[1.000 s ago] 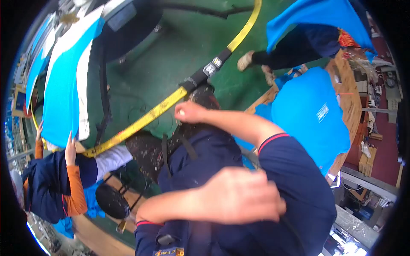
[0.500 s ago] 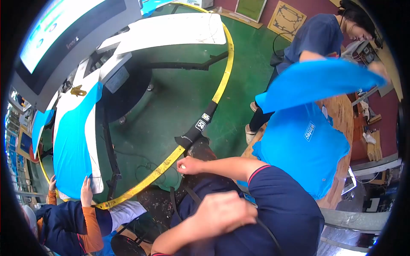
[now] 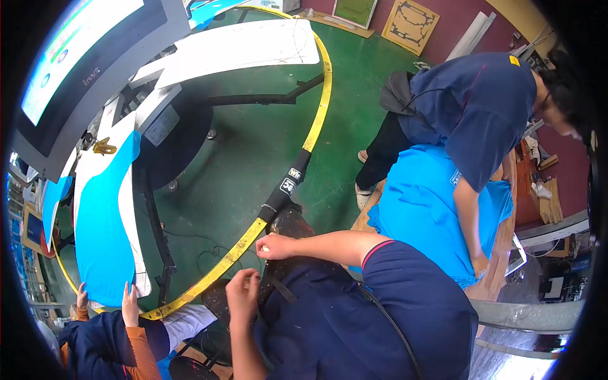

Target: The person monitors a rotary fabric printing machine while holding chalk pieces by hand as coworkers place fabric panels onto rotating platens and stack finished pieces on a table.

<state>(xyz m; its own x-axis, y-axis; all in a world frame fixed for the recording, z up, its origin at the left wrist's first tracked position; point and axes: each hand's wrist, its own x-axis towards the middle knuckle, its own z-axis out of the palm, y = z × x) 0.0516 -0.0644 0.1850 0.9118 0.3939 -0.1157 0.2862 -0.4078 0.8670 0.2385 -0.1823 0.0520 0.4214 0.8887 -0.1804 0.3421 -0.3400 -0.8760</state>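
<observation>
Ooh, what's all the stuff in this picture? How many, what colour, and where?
Edge clutter is too small to count.
Screen: one, grey frame, upper left
Boards: at least three, white, left and top
Clamp: one, yellow, left board
Board cloths: at least two, blue, left
Band: one, yellow, curving through the middle
Sleeve: one, black with white letters, on the band
Floor: one, green, middle
Panels: two, green and tan, top
Cloth heap: one, blue, right
Table: one, brown, under the heap
Co-workers: two, dark-blue tops, right and lower left
Shirt: one, dark blue, bottom
Left hand: one, bare, lower middle
Right hand: one, bare, near the band
</observation>
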